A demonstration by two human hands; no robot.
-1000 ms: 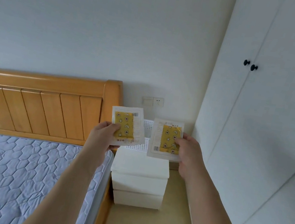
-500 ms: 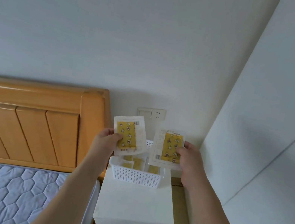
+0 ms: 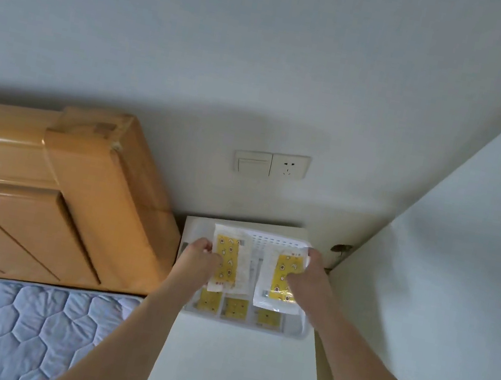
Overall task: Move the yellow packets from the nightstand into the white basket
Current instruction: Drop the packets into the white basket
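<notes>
2 yellow packets are held over the white basket (image 3: 297,332) on the nightstand (image 3: 237,371): the left packet (image 3: 231,263) pinched by the left hand (image 3: 196,259), the right packet (image 3: 278,280) pinched by the right hand (image 3: 309,275). 3 more packets (image 3: 235,307) lie inside the basket. A wooden headboard (image 3: 56,199) stands to the left.

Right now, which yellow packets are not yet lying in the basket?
The two held above the basket: left hand packet, right hand packet.
</notes>
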